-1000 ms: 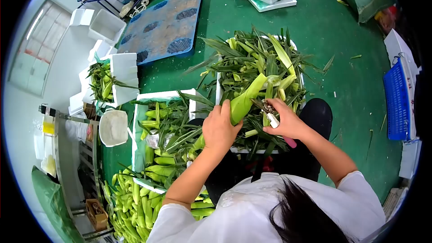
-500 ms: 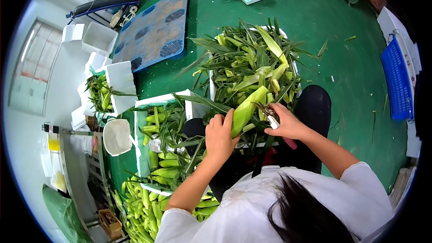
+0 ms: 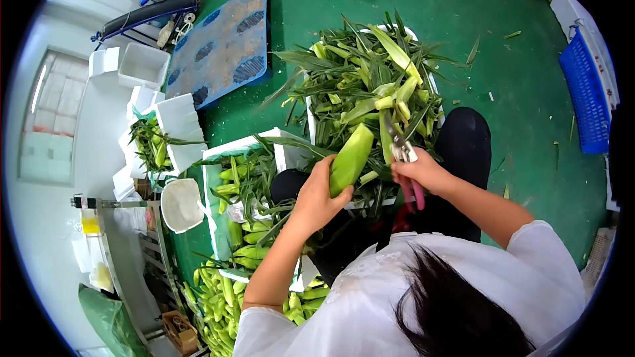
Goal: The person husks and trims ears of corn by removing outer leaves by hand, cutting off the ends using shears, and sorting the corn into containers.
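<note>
My left hand (image 3: 316, 193) is wrapped round the lower part of a green, husk-covered ear of corn (image 3: 352, 158), its blunt pale end tilted up and away from me. In my right hand (image 3: 423, 172) are pruning shears (image 3: 403, 150) with pink handles and metal blades pointing away. The blades are just right of the corn and apart from it, over a heap of cut leaves and stalk ends (image 3: 360, 79). That heap fills a white foam box (image 3: 308, 125) in front of my knees.
At my left, another foam box (image 3: 291, 156) holds trimmed corn and leaves. A pile of corn ears (image 3: 221, 301) lies below it. A white bucket (image 3: 182, 205), a blue pallet (image 3: 221, 43) and a blue basket (image 3: 585, 96) stand around on the green floor (image 3: 522, 92).
The shears have swung from beside the corn, pointing left, to pointing away from me. The corn's upper end looks shorter and blunt now. My left hand has shifted slightly left and down.
</note>
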Demonstrator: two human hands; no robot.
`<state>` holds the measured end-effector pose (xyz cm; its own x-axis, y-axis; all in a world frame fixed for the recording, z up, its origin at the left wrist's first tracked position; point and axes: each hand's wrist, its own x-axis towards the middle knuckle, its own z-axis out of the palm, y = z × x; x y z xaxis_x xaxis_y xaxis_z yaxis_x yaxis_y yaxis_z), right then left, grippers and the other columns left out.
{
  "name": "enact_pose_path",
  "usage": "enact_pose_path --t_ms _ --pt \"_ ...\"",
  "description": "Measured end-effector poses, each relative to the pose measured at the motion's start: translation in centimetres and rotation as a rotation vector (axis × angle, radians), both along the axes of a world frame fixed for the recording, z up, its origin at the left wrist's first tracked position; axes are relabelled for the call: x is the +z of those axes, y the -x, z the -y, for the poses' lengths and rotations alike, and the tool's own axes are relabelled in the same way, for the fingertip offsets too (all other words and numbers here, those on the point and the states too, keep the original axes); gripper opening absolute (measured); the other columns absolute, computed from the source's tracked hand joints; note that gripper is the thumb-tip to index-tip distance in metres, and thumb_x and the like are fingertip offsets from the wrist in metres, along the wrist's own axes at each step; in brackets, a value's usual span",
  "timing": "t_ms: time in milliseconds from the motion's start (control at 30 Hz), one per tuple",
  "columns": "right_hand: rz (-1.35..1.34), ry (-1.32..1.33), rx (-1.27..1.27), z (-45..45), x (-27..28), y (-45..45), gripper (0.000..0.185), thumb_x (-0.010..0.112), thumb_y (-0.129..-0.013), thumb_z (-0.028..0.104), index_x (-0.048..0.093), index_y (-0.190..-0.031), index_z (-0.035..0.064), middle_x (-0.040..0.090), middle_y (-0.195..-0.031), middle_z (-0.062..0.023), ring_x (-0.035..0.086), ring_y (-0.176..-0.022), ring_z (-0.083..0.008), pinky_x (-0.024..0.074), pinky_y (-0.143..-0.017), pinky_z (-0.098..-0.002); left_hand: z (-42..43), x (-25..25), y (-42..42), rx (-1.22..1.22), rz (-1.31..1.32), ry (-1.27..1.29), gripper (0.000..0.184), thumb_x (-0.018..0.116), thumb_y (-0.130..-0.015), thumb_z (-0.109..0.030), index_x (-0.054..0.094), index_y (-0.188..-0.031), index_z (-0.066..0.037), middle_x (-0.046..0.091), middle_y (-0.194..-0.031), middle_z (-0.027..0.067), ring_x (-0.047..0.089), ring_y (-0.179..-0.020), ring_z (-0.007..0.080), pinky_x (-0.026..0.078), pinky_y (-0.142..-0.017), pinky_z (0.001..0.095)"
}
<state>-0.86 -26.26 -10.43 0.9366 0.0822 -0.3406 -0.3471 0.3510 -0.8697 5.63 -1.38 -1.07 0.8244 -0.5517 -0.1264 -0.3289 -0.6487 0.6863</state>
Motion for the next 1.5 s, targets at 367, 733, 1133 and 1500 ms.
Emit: enact_pose_path --t_ms 367,733,1133,1500 --pt "0.443 0.201 -0.196 2.1 7.4 -7.1 0.045 0.062 -0.084 0.011 0.053 -0.128 0.0027 0.061 -0.105 -0.0042 0.058 -0.097 -0.0135 0.0489 -0.083 -0.0323 -0.3 3.7 -2.0 0.17 -0.421 0.79 0.072 0.073 -0.085 -0.045 0.05 -0.133 0.003 0.063 -0.11 0.0137 0.064 -0.104 0.0239 0.052 -0.087 0.0332" --pt "0.566 0.108 -0.092 0.8 15.1 0.9 0.062 0.07 -0.082 0.011 0.046 -0.138 0.002 0.06 -0.115 -0.0047 0.056 -0.096 -0.0119 0.0461 -0.083 -0.0273 -0.4 3.0 -5.7 0.734 0.023 1.204 0.049 0.061 -0.099 -0.038 0.045 -0.136 -0.011 0.058 -0.129 0.0069 0.059 -0.115 0.0231 0.054 -0.091 0.046" --pt "0.156 0.193 0.146 -2.6 4.1 -0.5 0.07 0.077 -0.084 0.026 0.043 -0.14 0.0005 0.057 -0.113 -0.0036 0.053 -0.101 -0.0132 0.0437 -0.088 -0.0283 3.0 1.6 -0.6 0.791 -0.145 1.229 0.055 0.066 -0.094 -0.04 0.049 -0.131 -0.003 0.06 -0.127 0.0125 0.062 -0.115 0.0258 0.059 -0.089 0.0412" --pt "0.064 0.111 -0.038 -1.5 5.4 -0.2 0.03 0.076 -0.085 0.021 0.062 -0.101 0.0004 0.063 -0.077 -0.0022 0.059 -0.062 -0.0098 0.048 -0.059 -0.0256 3.7 -0.9 0.5 0.861 -0.435 1.313 0.054 0.064 -0.094 -0.046 0.053 -0.127 -0.005 0.061 -0.127 0.0098 0.06 -0.119 0.025 0.049 -0.103 0.045"
